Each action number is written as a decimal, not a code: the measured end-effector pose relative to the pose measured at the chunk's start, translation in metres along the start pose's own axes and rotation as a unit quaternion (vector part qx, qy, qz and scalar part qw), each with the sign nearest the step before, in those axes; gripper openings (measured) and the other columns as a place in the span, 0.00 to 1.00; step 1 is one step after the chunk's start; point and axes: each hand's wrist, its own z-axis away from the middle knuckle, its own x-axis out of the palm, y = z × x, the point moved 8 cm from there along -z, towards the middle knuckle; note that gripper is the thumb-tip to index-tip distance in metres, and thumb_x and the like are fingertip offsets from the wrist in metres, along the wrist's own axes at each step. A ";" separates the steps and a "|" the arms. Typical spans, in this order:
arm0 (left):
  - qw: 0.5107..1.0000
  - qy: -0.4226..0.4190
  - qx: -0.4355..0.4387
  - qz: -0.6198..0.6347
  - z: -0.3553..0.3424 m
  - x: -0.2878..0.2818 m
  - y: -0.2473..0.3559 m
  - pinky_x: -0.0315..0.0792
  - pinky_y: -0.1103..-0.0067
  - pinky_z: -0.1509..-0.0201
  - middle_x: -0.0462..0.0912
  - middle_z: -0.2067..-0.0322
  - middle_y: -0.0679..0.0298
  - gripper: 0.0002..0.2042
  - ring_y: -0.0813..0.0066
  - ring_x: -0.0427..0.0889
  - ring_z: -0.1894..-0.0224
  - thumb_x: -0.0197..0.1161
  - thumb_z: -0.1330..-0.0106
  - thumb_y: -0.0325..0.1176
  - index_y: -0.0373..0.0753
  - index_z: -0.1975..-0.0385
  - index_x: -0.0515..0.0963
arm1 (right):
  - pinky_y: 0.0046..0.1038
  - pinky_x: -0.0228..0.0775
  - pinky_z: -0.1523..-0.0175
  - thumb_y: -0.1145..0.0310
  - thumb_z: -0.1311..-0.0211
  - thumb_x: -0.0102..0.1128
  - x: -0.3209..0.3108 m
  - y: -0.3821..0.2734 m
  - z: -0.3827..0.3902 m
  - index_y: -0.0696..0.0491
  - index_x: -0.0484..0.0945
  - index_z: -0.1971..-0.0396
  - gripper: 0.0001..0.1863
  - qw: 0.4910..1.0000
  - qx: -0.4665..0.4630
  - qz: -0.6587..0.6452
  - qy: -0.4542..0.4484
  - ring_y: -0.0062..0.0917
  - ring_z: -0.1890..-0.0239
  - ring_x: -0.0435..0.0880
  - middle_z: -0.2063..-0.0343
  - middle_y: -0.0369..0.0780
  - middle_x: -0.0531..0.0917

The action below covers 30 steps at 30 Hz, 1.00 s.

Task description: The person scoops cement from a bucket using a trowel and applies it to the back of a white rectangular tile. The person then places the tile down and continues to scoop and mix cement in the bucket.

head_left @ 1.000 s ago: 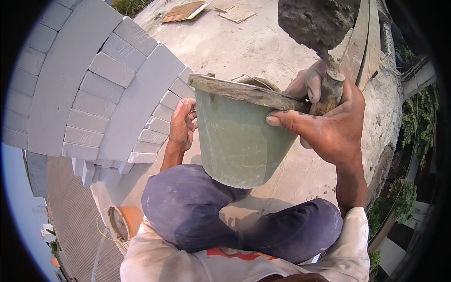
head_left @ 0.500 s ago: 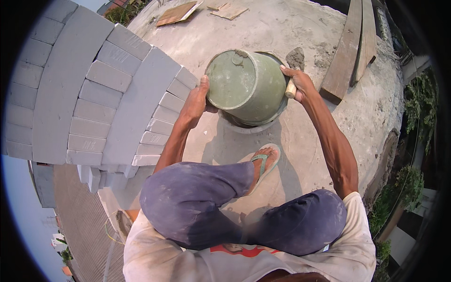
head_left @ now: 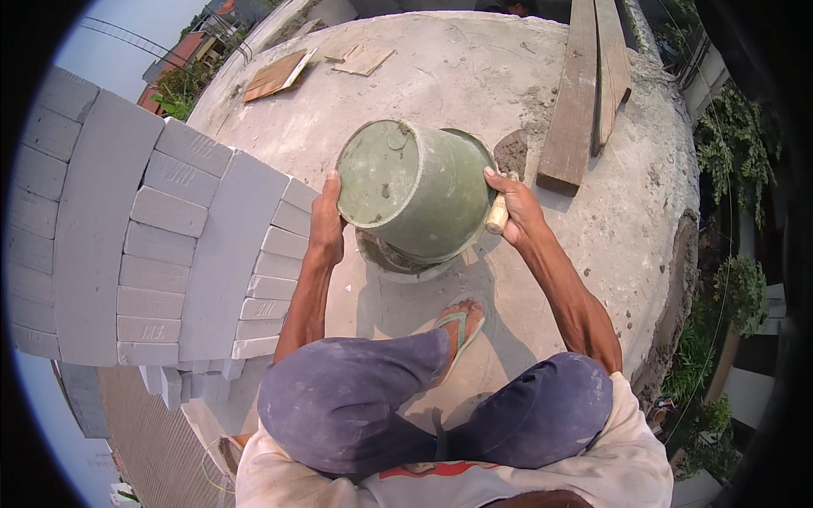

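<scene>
Remotely, I saw the left hand (head_left: 327,222) clasp the stiff-looking, probably heavy green bucket (head_left: 449,195) at nine o'clock; the right hand (head_left: 521,210) gripped it and a wooden-handled trowel (head_left: 497,216) at three.

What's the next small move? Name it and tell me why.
Probably tip the bucket a little further, the left hand raising its base while the right hand steadies the other side. It leans base-up but not fully upside down, its mouth turned out of view, and both hands have hold of it; the right also holds the trowel.
</scene>
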 end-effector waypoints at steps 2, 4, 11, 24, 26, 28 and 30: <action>0.994 -0.052 0.022 0.088 0.004 0.001 0.027 0.66 0.62 0.28 0.74 0.34 0.43 0.39 0.55 0.71 0.30 0.39 0.17 0.60 0.25 0.28 0.64 | 0.35 0.88 0.49 0.70 0.26 0.63 0.015 -0.027 0.004 0.66 0.75 0.44 0.18 0.999 -0.034 -0.009 -0.025 0.32 0.54 0.89 0.54 0.48 0.86; 0.996 -0.023 0.048 0.066 0.002 0.000 0.052 0.66 0.62 0.27 0.71 0.32 0.43 0.40 0.53 0.72 0.30 0.38 0.17 0.61 0.25 0.27 0.61 | 0.34 0.87 0.51 0.69 0.30 0.69 0.029 -0.082 -0.007 0.65 0.76 0.45 0.20 0.988 -0.134 0.072 -0.014 0.31 0.54 0.89 0.55 0.47 0.86; 0.994 0.050 -0.028 -0.096 0.013 -0.046 -0.015 0.72 0.64 0.34 0.74 0.35 0.47 0.36 0.56 0.75 0.33 0.55 0.20 0.56 0.26 0.30 0.67 | 0.36 0.83 0.60 0.76 0.45 0.79 0.077 -0.152 -0.055 0.58 0.78 0.58 0.18 0.766 -0.436 0.472 0.015 0.31 0.62 0.90 0.65 0.42 0.85; 0.883 -0.119 0.090 -0.445 -0.049 0.035 -0.097 0.57 0.64 0.21 0.66 0.28 0.40 0.41 0.48 0.65 0.25 0.49 0.21 0.62 0.27 0.25 0.61 | 0.46 0.66 0.43 0.82 0.54 0.67 0.001 -0.037 -0.045 0.58 0.76 0.57 0.21 0.493 -0.524 0.694 -0.031 0.43 0.46 0.76 0.56 0.48 0.80; 0.879 -0.142 0.067 -0.451 -0.069 0.030 -0.111 0.59 0.65 0.22 0.68 0.29 0.41 0.41 0.50 0.67 0.26 0.49 0.21 0.63 0.27 0.25 0.62 | 0.45 0.67 0.41 0.78 0.49 0.70 -0.020 -0.022 -0.007 0.60 0.75 0.55 0.20 0.584 -0.442 0.678 -0.061 0.46 0.45 0.76 0.56 0.48 0.80; 0.890 -0.155 0.034 -0.428 -0.091 0.024 -0.121 0.60 0.67 0.23 0.70 0.30 0.42 0.42 0.52 0.69 0.27 0.50 0.21 0.63 0.27 0.26 0.62 | 0.47 0.71 0.46 0.79 0.47 0.65 -0.053 -0.006 0.045 0.58 0.75 0.61 0.13 0.696 -0.362 0.616 -0.070 0.50 0.49 0.77 0.58 0.50 0.80; 0.904 -0.157 0.003 -0.397 -0.108 0.013 -0.120 0.65 0.67 0.28 0.76 0.36 0.46 0.41 0.55 0.74 0.33 0.51 0.22 0.63 0.27 0.27 0.65 | 0.45 0.73 0.49 0.75 0.42 0.68 -0.091 0.015 0.106 0.60 0.76 0.59 0.13 0.791 -0.159 0.588 -0.056 0.47 0.52 0.83 0.60 0.49 0.83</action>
